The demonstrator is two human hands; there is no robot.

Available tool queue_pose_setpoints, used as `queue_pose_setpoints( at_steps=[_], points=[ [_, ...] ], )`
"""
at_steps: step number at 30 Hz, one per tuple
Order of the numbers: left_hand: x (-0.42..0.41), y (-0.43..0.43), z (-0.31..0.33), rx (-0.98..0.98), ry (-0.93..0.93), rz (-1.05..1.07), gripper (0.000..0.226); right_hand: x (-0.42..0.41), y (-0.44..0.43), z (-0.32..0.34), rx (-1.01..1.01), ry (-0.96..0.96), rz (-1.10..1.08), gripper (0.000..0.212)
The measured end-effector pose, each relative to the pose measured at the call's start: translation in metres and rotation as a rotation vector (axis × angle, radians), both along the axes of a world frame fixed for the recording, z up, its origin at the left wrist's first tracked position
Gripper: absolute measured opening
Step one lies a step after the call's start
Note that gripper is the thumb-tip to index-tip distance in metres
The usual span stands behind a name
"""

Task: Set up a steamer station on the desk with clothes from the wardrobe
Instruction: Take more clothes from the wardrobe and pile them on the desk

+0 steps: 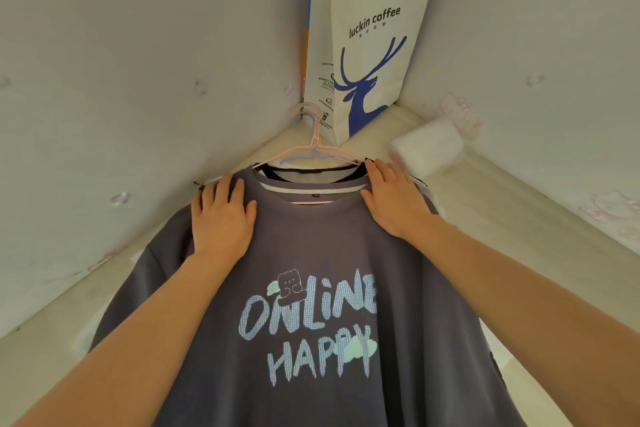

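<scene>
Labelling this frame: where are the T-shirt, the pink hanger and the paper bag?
T-shirt (311, 333): head view, printed chest.
Pink hanger (313, 140): head view, its neck.
Paper bag (372, 45): head view, front panel.

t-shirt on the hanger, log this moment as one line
t-shirt: grey, on pink hanger | left hand: flat on shoulder | right hand: flat on other shoulder | steamer: unseen

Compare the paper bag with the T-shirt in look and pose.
The paper bag is white with a blue deer; the T-shirt is grey-purple with pale blue lettering. The bag stands in the corner untouched; the T-shirt lies spread out, with the left hand and right hand on its shoulders. Both carry printed words.
</scene>
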State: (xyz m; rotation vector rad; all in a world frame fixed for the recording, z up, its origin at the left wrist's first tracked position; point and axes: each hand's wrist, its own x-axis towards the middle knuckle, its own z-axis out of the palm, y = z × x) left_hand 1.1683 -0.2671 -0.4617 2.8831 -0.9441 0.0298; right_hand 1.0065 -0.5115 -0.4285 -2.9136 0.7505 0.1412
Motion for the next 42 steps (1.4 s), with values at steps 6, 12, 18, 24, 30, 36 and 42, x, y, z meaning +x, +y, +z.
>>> queue_pose_setpoints(
  at_steps=[6, 12, 18, 24, 30, 36, 42],
  points=[
    [-0.066, 0.019, 0.007, 0.010, 0.034, -0.112, 0.051, -0.052, 0.049, 0.012, 0.014, 0.080, -0.008, 0.062],
    [-0.155, 0.057, 0.007, 0.049, 0.115, -0.159, 0.052, -0.133, 0.104, 0.018, 0.018, 0.096, 0.008, 0.062],
    [-0.246, 0.106, 0.007, 0.027, 0.148, -0.178, 0.049, -0.220, 0.170, 0.024, 0.062, 0.110, 0.029, 0.061],
    [-0.326, 0.147, 0.016, -0.033, 0.247, -0.163, 0.049, -0.293, 0.227, 0.026, 0.096, 0.056, 0.023, 0.061],
    [-0.390, 0.185, 0.021, -0.090, 0.293, -0.193, 0.047, -0.356, 0.279, 0.023, 0.093, 0.046, -0.042, 0.060],
    [-0.423, 0.215, 0.025, -0.117, 0.205, -0.308, 0.046, -0.400, 0.336, 0.019, 0.006, -0.049, -0.178, 0.064],
    [-0.442, 0.249, 0.029, -0.163, 0.127, -0.540, 0.044, -0.429, 0.402, 0.020, -0.063, -0.135, -0.339, 0.066]
  ],
)
